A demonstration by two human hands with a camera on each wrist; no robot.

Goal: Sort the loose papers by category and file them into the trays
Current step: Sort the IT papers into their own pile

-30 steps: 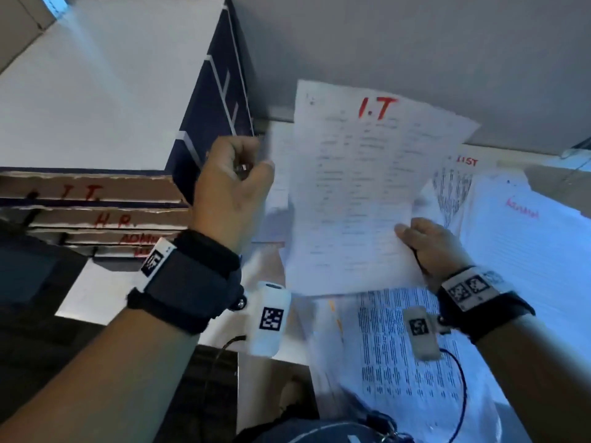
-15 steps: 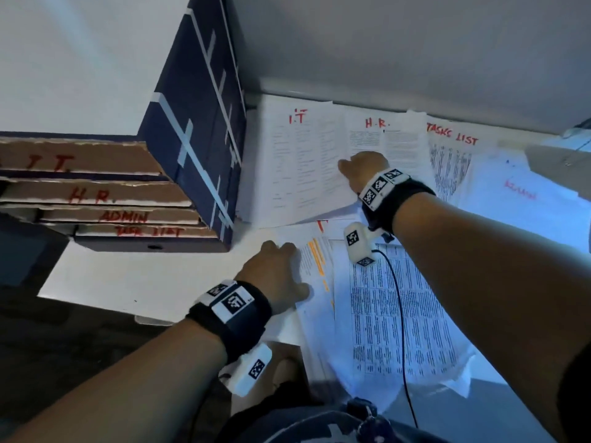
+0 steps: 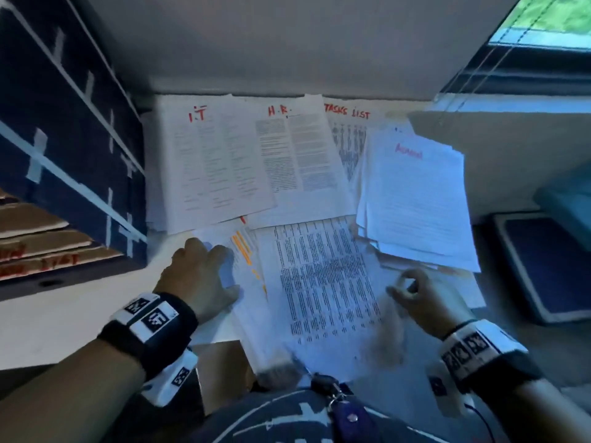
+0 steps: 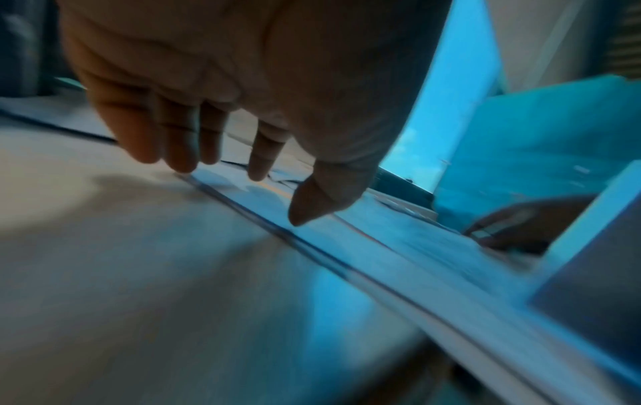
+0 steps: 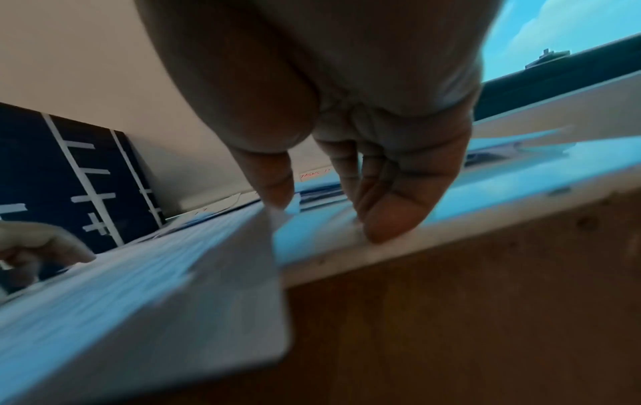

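Observation:
A stack of loose papers (image 3: 323,282) lies in front of me, its top sheet full of dense print. My left hand (image 3: 204,254) rests with straight fingers on the stack's left edge (image 4: 243,178). My right hand (image 3: 404,284) pinches the top sheet's right edge between thumb and fingers, and that sheet (image 5: 208,274) lifts off the stack. Behind lie sorted piles marked in red: I.T (image 3: 217,161), H.R (image 3: 297,155), TASKS LIST (image 3: 348,129) and Admin (image 3: 415,193). The dark blue tray unit (image 3: 64,139) stands at the left, with cardboard slots (image 3: 38,251) labelled in red.
The wall runs close behind the piles. A dark flat tablet-like object (image 3: 550,266) lies at the right, beyond the Admin pile. A window (image 3: 543,24) is at the upper right. Keys on a lanyard (image 3: 339,407) hang at my chest. Bare white desk (image 3: 64,324) shows left of the stack.
The I.T sheet that both hands held up now lies on the I.T pile. My left hand dropped onto the stack. My right hand came back from the far piles and took the top sheet's edge.

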